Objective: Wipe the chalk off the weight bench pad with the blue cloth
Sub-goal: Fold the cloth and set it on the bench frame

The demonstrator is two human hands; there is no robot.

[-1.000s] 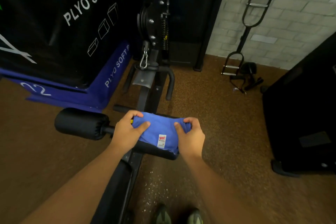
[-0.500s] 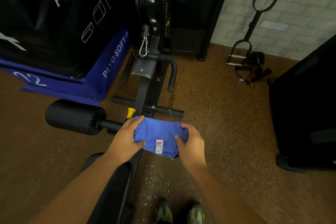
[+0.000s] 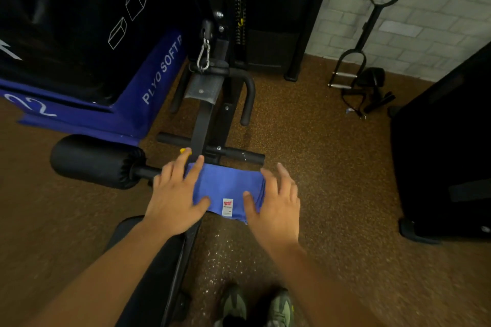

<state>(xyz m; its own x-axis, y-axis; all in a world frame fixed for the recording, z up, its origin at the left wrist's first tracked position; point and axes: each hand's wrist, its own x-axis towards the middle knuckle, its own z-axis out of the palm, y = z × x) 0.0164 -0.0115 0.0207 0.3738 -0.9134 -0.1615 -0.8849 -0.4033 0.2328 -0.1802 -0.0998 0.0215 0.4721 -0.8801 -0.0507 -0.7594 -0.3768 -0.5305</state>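
Observation:
The folded blue cloth (image 3: 228, 186), with a small white label near its front edge, lies draped over the front end of the bench frame and hides what is under it. My left hand (image 3: 175, 199) rests at its left edge, fingers spread and thumb on the fabric. My right hand (image 3: 276, 207) mirrors it at the right edge, fingers apart, thumb on the cloth. The black bench pad (image 3: 140, 268) runs down toward me under my left forearm. No chalk marks are discernible on the dark pad.
A black foam roller (image 3: 93, 160) sticks out left of the cloth. A cable machine (image 3: 220, 8) stands beyond the bench, with stacked plyo boxes (image 3: 79, 34) at left. A metal handle (image 3: 372, 8) leans on the brick wall. A black box (image 3: 446, 141) is at right. My shoes (image 3: 255, 308) are below.
Both hands have loosened from a pinching grip on the cloth to spread fingers. The cloth now lies flatter, and the view has tipped down and closer.

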